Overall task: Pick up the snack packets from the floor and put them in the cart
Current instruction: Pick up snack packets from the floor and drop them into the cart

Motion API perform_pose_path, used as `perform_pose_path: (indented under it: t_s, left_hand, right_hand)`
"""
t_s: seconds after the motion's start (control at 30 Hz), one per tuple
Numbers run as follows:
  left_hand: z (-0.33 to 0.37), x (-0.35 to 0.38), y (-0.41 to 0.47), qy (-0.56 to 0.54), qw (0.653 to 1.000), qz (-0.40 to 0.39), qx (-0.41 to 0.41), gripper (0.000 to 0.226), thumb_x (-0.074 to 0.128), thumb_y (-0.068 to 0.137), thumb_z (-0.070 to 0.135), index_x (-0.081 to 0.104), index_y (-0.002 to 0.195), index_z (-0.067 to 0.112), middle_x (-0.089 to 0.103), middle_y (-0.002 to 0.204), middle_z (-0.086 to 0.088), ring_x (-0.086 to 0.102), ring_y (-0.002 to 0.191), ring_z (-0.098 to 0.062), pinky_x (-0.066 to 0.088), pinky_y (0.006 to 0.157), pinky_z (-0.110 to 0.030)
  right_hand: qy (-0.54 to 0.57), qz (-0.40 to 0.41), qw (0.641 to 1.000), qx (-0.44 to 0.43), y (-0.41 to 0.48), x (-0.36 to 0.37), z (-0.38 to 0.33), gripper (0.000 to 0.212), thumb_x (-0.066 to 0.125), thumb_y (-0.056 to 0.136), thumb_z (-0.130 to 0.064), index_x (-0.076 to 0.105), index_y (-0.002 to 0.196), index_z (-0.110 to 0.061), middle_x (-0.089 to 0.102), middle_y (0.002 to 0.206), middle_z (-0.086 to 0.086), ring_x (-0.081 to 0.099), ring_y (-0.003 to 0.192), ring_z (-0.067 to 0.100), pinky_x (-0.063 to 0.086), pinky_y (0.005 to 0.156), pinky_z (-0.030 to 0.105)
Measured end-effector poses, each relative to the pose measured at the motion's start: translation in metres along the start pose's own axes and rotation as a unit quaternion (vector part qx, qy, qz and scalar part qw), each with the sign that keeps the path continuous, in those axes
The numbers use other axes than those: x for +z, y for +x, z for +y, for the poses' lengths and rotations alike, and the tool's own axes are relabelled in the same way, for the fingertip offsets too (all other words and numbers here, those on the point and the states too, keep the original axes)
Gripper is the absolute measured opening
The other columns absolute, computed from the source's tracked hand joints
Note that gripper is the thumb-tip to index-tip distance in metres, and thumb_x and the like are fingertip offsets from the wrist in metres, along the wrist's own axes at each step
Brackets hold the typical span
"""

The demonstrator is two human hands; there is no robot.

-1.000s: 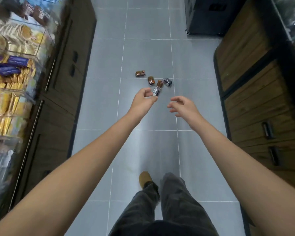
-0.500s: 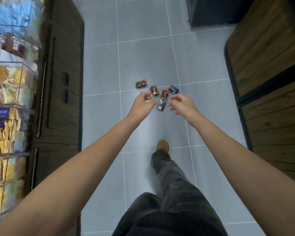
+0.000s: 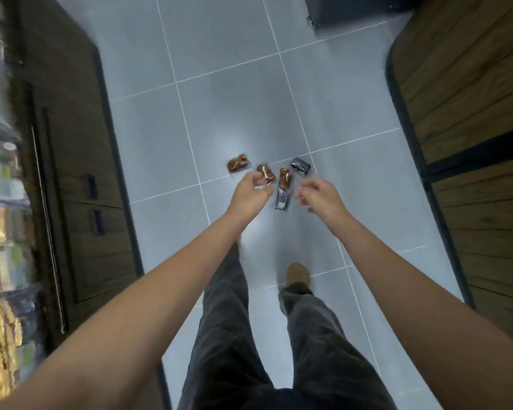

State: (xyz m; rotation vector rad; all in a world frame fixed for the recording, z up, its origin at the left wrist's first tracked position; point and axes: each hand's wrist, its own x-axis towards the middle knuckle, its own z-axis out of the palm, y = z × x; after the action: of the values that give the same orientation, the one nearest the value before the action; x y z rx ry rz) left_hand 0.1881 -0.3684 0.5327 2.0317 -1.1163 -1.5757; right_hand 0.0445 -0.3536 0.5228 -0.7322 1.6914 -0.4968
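Grey tiled floor [image 3: 234, 113] bearing 5 packets [image 3: 285, 177], left hand [image 3: 249, 194] and right hand [image 3: 323, 198] hovering above, both loosely curling, gripping nothing

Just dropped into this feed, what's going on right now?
A person stands in a shop aisle over five snack packets lying in a loose cluster on the grey tiled floor, both arms stretched towards them. The left hand and right hand reach over the cluster with loosely curled fingers, holding nothing. No packet is picked up yet, and no cart shows in this view.
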Motion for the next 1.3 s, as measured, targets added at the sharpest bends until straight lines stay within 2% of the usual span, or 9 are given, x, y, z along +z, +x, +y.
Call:
perform_pose_path:
  t_s: [0.13, 0.27, 0.5, 0.63, 0.73, 0.93, 1.07, 1.17, 1.3]
  left_hand:
    - [-0.004, -0.009, 0.064, 0.057, 0.997, -0.056, 0.013, 0.042, 0.055, 0.091, 0.01, 0.045, 0.132, 0.01, 0.05, 0.131, -0.004, 0.051, 0.097, -0.015, 0.04, 0.08, -0.02]
    - [-0.019, -0.006, 0.132, 0.125, 0.986, -0.101, 0.049, 0.046, 0.055, 0.09, 0.01, 0.043, 0.135, 0.01, 0.047, 0.135, -0.006, 0.047, 0.124, -0.022, 0.04, 0.102, -0.031]
    - [-0.082, 0.029, 0.269, 0.289, 0.936, -0.187, 0.074, 0.067, 0.057, 0.088, 0.015, 0.026, 0.147, 0.012, 0.03, 0.15, -0.011, 0.031, 0.138, -0.024, 0.03, 0.111, -0.033]
    - [-0.15, 0.062, 0.35, 0.35, 0.911, -0.2, 0.09, 0.069, 0.059, 0.085, 0.014, 0.026, 0.147, 0.013, 0.03, 0.147, -0.012, 0.033, 0.135, -0.029, 0.032, 0.109, -0.036]
    - [-0.206, 0.082, 0.404, 0.406, 0.884, -0.208, 0.105, 0.067, 0.057, 0.086, 0.014, 0.026, 0.147, 0.015, 0.029, 0.148, -0.01, 0.033, 0.133, -0.03, 0.034, 0.105, -0.039]
    - [-0.296, 0.117, 0.504, 0.492, 0.84, -0.175, 0.147, 0.078, 0.059, 0.081, 0.012, 0.019, 0.148, 0.017, 0.02, 0.153, -0.008, 0.023, 0.139, -0.032, 0.032, 0.106, -0.046]
    - [-0.332, 0.139, 0.562, 0.615, 0.743, -0.159, 0.209, 0.093, 0.061, 0.084, 0.012, -0.002, 0.151, 0.022, -0.01, 0.159, -0.009, -0.007, 0.146, -0.035, 0.014, 0.114, -0.057]
    - [-0.346, 0.147, 0.598, 0.686, 0.657, -0.133, 0.284, 0.093, 0.058, 0.085, 0.013, -0.008, 0.151, 0.021, -0.013, 0.159, -0.011, -0.01, 0.145, -0.037, 0.007, 0.114, -0.057]
    - [-0.355, 0.157, 0.635, 0.691, 0.565, -0.047, 0.448, 0.077, 0.063, 0.073, 0.01, 0.026, 0.14, 0.017, 0.04, 0.146, -0.013, 0.034, 0.137, -0.038, 0.032, 0.108, -0.052]
  right_hand:
    - [0.056, 0.054, 0.996, 0.045, 0.041, 0.026, -0.002, 0.021, 0.054, 0.089, -0.007, 0.052, 0.076, -0.023, 0.063, 0.093, 0.007, 0.056, 0.074, 0.014, 0.038, 0.058, 0.019]
    - [0.087, 0.108, 0.987, 0.087, 0.092, 0.055, 0.01, 0.009, 0.056, 0.088, -0.012, 0.055, 0.093, -0.02, 0.064, 0.095, 0.004, 0.058, 0.084, 0.017, 0.04, 0.061, 0.021]
    - [0.047, 0.168, 0.978, 0.11, 0.206, 0.097, 0.073, 0.029, 0.052, 0.091, -0.013, 0.058, 0.12, -0.009, 0.056, 0.101, 0.003, 0.051, 0.089, 0.017, 0.041, 0.077, 0.027]
    - [0.027, 0.172, 0.974, 0.141, 0.282, 0.124, 0.14, 0.033, 0.053, 0.091, -0.014, 0.054, 0.123, -0.009, 0.053, 0.102, 0.001, 0.051, 0.092, 0.016, 0.037, 0.077, 0.023]
    - [0.019, 0.167, 0.974, 0.154, 0.336, 0.147, 0.196, 0.04, 0.06, 0.087, -0.018, 0.051, 0.126, -0.009, 0.058, 0.112, 0.003, 0.056, 0.107, 0.021, 0.043, 0.091, 0.03]
    - [0.01, 0.202, 0.965, 0.17, 0.435, 0.188, 0.291, 0.051, 0.061, 0.084, -0.021, 0.044, 0.13, -0.009, 0.052, 0.125, 0.011, 0.05, 0.116, 0.03, 0.042, 0.095, 0.039]
    - [-0.037, 0.194, 0.961, 0.195, 0.489, 0.206, 0.334, 0.093, 0.068, 0.082, -0.035, 0.01, 0.15, -0.012, 0.02, 0.153, 0.009, 0.018, 0.141, 0.031, 0.025, 0.111, 0.043]
    - [-0.073, 0.231, 0.951, 0.191, 0.519, 0.216, 0.358, 0.104, 0.074, 0.075, -0.041, 0.008, 0.15, -0.012, 0.021, 0.152, 0.011, 0.021, 0.139, 0.031, 0.025, 0.113, 0.046]
    - [-0.071, 0.293, 0.939, 0.166, 0.539, 0.223, 0.373, 0.091, 0.074, 0.074, -0.035, 0.021, 0.145, -0.012, 0.035, 0.141, 0.01, 0.036, 0.13, 0.03, 0.035, 0.106, 0.045]
